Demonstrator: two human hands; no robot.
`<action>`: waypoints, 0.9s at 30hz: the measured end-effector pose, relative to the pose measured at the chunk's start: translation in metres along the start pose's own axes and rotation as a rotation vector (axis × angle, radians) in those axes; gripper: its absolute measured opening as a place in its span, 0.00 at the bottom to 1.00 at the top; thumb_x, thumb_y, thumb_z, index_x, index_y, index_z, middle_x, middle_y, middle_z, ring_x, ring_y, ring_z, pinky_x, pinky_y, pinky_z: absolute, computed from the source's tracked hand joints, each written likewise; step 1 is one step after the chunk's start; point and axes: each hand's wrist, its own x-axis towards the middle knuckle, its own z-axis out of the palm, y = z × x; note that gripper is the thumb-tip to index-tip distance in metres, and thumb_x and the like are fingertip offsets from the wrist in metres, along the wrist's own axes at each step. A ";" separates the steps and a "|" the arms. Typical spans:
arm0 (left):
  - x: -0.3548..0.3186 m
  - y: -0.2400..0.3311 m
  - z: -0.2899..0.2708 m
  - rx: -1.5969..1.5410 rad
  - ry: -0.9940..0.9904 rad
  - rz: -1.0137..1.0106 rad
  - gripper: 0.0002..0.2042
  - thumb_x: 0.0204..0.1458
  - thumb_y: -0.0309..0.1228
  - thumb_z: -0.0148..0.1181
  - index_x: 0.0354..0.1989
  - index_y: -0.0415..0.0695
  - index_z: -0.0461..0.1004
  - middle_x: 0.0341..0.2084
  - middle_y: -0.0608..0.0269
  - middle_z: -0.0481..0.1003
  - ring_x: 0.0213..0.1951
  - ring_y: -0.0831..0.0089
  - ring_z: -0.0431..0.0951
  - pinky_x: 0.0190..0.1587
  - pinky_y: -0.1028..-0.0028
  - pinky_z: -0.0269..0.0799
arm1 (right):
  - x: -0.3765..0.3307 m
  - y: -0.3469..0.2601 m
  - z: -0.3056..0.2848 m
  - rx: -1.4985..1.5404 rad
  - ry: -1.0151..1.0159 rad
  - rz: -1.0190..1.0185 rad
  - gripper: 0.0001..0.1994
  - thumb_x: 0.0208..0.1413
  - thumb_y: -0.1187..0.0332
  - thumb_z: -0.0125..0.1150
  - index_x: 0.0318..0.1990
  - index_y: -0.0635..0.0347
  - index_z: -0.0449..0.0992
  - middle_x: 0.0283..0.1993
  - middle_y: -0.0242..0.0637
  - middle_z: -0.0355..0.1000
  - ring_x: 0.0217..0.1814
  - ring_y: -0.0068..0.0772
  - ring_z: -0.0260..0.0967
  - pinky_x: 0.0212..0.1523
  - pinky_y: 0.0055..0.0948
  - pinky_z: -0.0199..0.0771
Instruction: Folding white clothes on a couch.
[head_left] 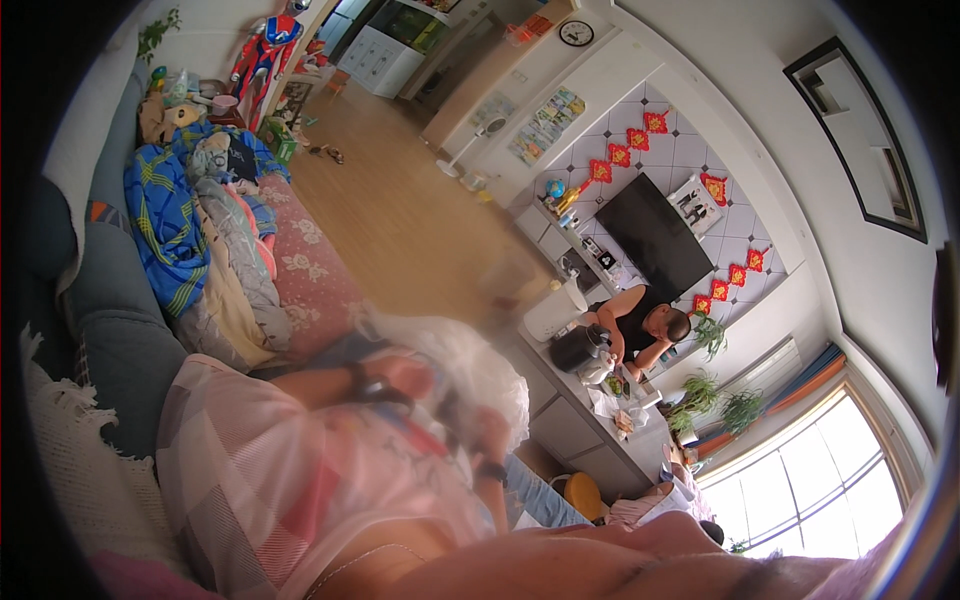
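A white translucent plastic bag [455, 350] hangs bunched up in front of my chest, smeared by motion. My left hand [402, 378], with a dark band on its wrist, is closed at the near side of the bag. To its right, my right hand [490, 432] is curled against the bag's lower edge and also wears a dark wristband [488, 469]. Both hands are blurred, so single fingers are hard to make out. Something dark blue [350, 348] shows faintly beside the bag; its kind is unclear.
Blankets and clothes [215, 230] lie heaped on the sofa [120, 340] at left. Beyond the wooden floor [390, 190], a person [640, 318] leans over a cabinet [565, 425] bearing a dark pot [580, 350]. A round yellow stool [583, 496] stands below it.
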 end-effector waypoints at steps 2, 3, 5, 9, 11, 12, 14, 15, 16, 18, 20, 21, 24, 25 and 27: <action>-0.002 -0.003 0.001 0.014 0.003 0.001 0.14 0.54 0.38 0.43 0.41 0.41 0.65 0.37 0.59 0.70 0.41 0.69 0.70 0.45 0.67 0.65 | -0.004 -0.002 0.000 -0.012 -0.002 0.002 0.10 0.44 0.73 0.48 0.33 0.61 0.75 0.28 0.33 0.71 0.30 0.21 0.65 0.34 0.18 0.64; -0.002 -0.003 0.002 0.023 0.003 0.002 0.14 0.54 0.38 0.43 0.41 0.41 0.65 0.37 0.59 0.70 0.40 0.69 0.70 0.44 0.68 0.66 | -0.004 -0.004 -0.001 -0.018 -0.001 0.000 0.10 0.44 0.73 0.48 0.32 0.61 0.75 0.28 0.33 0.71 0.30 0.21 0.65 0.34 0.18 0.64; -0.002 -0.004 0.004 0.040 0.003 0.003 0.14 0.54 0.38 0.42 0.41 0.41 0.65 0.37 0.59 0.70 0.40 0.69 0.70 0.44 0.68 0.66 | -0.006 -0.005 -0.002 -0.103 -0.006 -0.064 0.10 0.44 0.73 0.48 0.32 0.61 0.75 0.28 0.33 0.71 0.31 0.21 0.65 0.35 0.18 0.64; -0.002 -0.003 -0.002 -0.017 -0.082 -0.010 0.14 0.55 0.33 0.38 0.42 0.37 0.65 0.36 0.55 0.72 0.41 0.64 0.72 0.46 0.63 0.65 | -0.008 -0.011 0.000 -0.063 -0.010 -0.072 0.10 0.44 0.73 0.48 0.33 0.62 0.75 0.30 0.34 0.72 0.31 0.22 0.66 0.35 0.19 0.64; -0.003 -0.003 -0.002 -0.016 -0.052 -0.007 0.14 0.55 0.33 0.37 0.42 0.37 0.65 0.36 0.55 0.72 0.40 0.64 0.72 0.46 0.63 0.65 | -0.008 -0.012 -0.001 -0.080 -0.017 -0.085 0.10 0.44 0.73 0.48 0.33 0.62 0.75 0.30 0.34 0.72 0.32 0.22 0.66 0.36 0.19 0.65; -0.003 -0.004 -0.003 -0.016 -0.036 -0.005 0.14 0.55 0.33 0.37 0.42 0.37 0.65 0.36 0.55 0.72 0.40 0.64 0.72 0.46 0.63 0.65 | -0.008 -0.013 -0.001 -0.088 -0.022 -0.091 0.10 0.44 0.73 0.48 0.33 0.62 0.75 0.31 0.34 0.72 0.32 0.22 0.66 0.36 0.19 0.65; -0.002 -0.003 -0.001 -0.043 -0.039 -0.016 0.14 0.55 0.33 0.37 0.42 0.37 0.65 0.36 0.55 0.72 0.41 0.63 0.72 0.46 0.63 0.65 | -0.007 -0.012 -0.002 -0.078 -0.020 -0.081 0.10 0.44 0.73 0.48 0.33 0.62 0.75 0.31 0.34 0.72 0.32 0.23 0.66 0.36 0.19 0.65; -0.001 -0.003 0.000 -0.057 -0.039 -0.022 0.14 0.55 0.33 0.37 0.42 0.37 0.65 0.36 0.55 0.72 0.41 0.63 0.71 0.46 0.63 0.65 | -0.007 -0.012 -0.002 -0.073 -0.019 -0.076 0.10 0.44 0.73 0.48 0.33 0.61 0.75 0.31 0.34 0.72 0.32 0.23 0.66 0.35 0.19 0.65; -0.001 -0.002 0.003 -0.016 -0.036 -0.018 0.14 0.54 0.35 0.39 0.42 0.39 0.65 0.36 0.57 0.71 0.40 0.66 0.71 0.45 0.66 0.66 | -0.006 -0.012 -0.004 -0.066 -0.016 -0.075 0.10 0.44 0.73 0.48 0.33 0.61 0.75 0.31 0.34 0.72 0.32 0.23 0.66 0.35 0.19 0.65; 0.000 -0.002 0.009 0.065 -0.031 -0.011 0.15 0.54 0.39 0.42 0.43 0.43 0.65 0.37 0.62 0.70 0.40 0.72 0.70 0.42 0.71 0.67 | -0.005 -0.011 -0.007 -0.053 -0.010 -0.073 0.10 0.44 0.73 0.48 0.33 0.61 0.75 0.31 0.34 0.72 0.31 0.23 0.66 0.35 0.19 0.65; -0.005 -0.003 0.007 0.056 -0.017 -0.005 0.15 0.54 0.39 0.42 0.43 0.43 0.65 0.37 0.62 0.70 0.40 0.71 0.70 0.42 0.71 0.67 | -0.007 -0.014 -0.002 -0.096 -0.020 -0.091 0.10 0.44 0.73 0.48 0.33 0.61 0.75 0.30 0.34 0.72 0.31 0.23 0.66 0.35 0.19 0.65; -0.007 -0.003 0.005 0.052 -0.011 -0.002 0.15 0.54 0.39 0.42 0.43 0.43 0.65 0.37 0.62 0.70 0.40 0.71 0.70 0.42 0.71 0.67 | -0.008 -0.016 0.000 -0.117 -0.025 -0.101 0.10 0.45 0.73 0.48 0.33 0.61 0.75 0.30 0.34 0.72 0.31 0.23 0.66 0.35 0.19 0.65; -0.006 -0.002 0.002 0.086 -0.001 0.003 0.15 0.54 0.39 0.42 0.43 0.43 0.65 0.37 0.62 0.70 0.40 0.71 0.70 0.42 0.71 0.67 | -0.008 -0.017 0.000 -0.124 -0.027 -0.101 0.10 0.45 0.73 0.47 0.33 0.61 0.75 0.30 0.34 0.72 0.31 0.22 0.66 0.35 0.19 0.64; -0.005 -0.002 0.002 0.075 -0.004 -0.002 0.15 0.54 0.39 0.42 0.43 0.43 0.65 0.38 0.62 0.70 0.40 0.71 0.70 0.43 0.71 0.67 | -0.007 -0.017 -0.001 -0.128 -0.025 -0.110 0.10 0.45 0.72 0.47 0.33 0.61 0.75 0.30 0.34 0.72 0.31 0.22 0.66 0.35 0.19 0.64; -0.006 -0.002 0.001 0.053 -0.006 -0.009 0.15 0.54 0.39 0.42 0.43 0.42 0.65 0.38 0.62 0.70 0.40 0.71 0.70 0.43 0.70 0.67 | -0.007 -0.016 0.000 -0.133 -0.024 -0.129 0.10 0.45 0.72 0.47 0.33 0.61 0.75 0.30 0.33 0.72 0.31 0.22 0.66 0.34 0.19 0.64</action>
